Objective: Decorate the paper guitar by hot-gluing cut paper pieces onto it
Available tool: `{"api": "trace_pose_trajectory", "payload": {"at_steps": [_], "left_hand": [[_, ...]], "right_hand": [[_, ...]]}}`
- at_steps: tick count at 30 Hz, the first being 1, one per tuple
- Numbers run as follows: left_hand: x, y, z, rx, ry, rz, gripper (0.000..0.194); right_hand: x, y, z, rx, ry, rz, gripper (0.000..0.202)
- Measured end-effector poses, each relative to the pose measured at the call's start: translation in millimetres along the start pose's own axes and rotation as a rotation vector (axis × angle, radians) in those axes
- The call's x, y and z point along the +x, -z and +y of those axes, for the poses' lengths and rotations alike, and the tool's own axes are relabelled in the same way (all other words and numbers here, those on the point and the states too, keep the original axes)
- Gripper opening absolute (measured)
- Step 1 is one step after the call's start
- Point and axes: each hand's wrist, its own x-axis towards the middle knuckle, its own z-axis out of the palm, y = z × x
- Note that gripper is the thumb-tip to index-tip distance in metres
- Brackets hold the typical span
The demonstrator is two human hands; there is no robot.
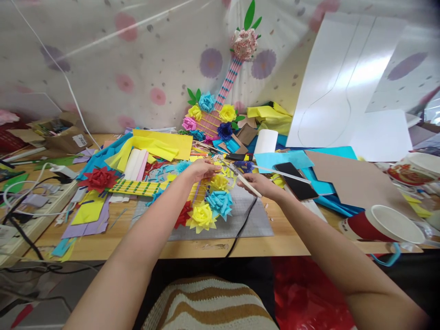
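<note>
In my right hand (259,184) is a slim grey tool with a white rod at its rear, apparently a hot glue gun (237,172), its tip pointing up and left. A black cord (244,223) runs from near it to the table edge. My left hand (203,170) is closed in a pinch just left of that tip; what its fingers hold is too small to tell. Below both hands lies a paper guitar with a yellow neck (137,187), its body ringed by a yellow flower (202,216), a blue flower (220,204) and a red flower (183,214).
A grey cutting mat (254,217) lies under the guitar. Behind stands a pink flowered guitar (229,81). To the right are a phone (296,181), brown cardboard (357,176) and a paper cup (369,224). A power strip (41,220) and paper scraps lie left.
</note>
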Motion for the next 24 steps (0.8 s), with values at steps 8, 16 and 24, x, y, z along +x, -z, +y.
{"api": "trace_pose_trajectory", "payload": {"at_steps": [8, 16, 24], "left_hand": [[-2, 6.7, -3, 0.211, -0.133, -0.127, 0.053], [-13, 18.9, 3, 0.328, -0.271, -0.227, 0.057], [-15, 25.9, -1, 0.349, -0.301, -0.241, 0.049]], "right_hand": [[14, -9, -25, 0.332, 0.1, 0.02, 0.044], [32, -29, -58, 0.517, 0.18, 0.109, 0.049], [38, -35, -63, 0.563, 0.153, 0.113, 0.053]]}}
